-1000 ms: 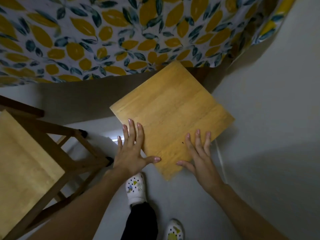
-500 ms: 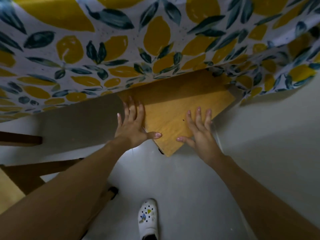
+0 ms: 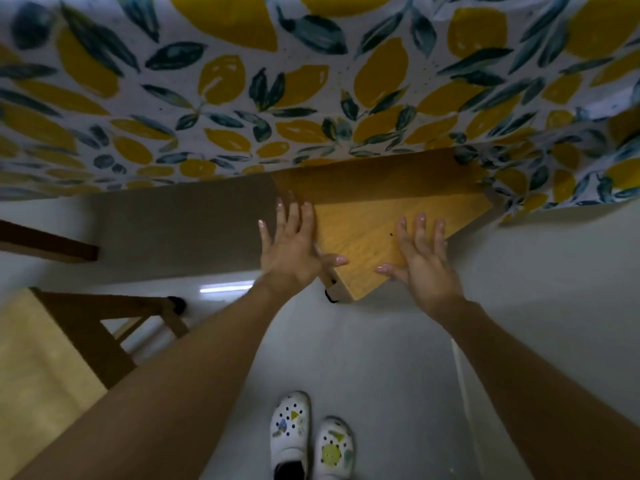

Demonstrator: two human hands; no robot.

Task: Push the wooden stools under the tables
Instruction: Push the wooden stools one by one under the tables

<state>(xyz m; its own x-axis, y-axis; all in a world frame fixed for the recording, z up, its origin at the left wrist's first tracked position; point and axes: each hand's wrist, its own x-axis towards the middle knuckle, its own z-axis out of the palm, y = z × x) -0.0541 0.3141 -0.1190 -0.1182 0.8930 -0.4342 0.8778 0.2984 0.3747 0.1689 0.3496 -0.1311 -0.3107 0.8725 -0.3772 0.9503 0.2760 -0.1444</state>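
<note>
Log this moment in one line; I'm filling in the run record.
step: pushing stool under table | left hand: flat on seat edge | right hand: flat on seat | stool: partly under tablecloth | second stool: not pushed in

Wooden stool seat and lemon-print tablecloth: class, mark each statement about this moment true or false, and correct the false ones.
1. Both hands lie flat on the square wooden stool seat. True: left hand, right hand.
2. The stool is wholly clear of the lemon-print tablecloth. False: its far part lies under the cloth's edge.
3. A second wooden stool stands at lower left. True.
4. The person is barefoot. False: white clogs are on both feet.
</note>
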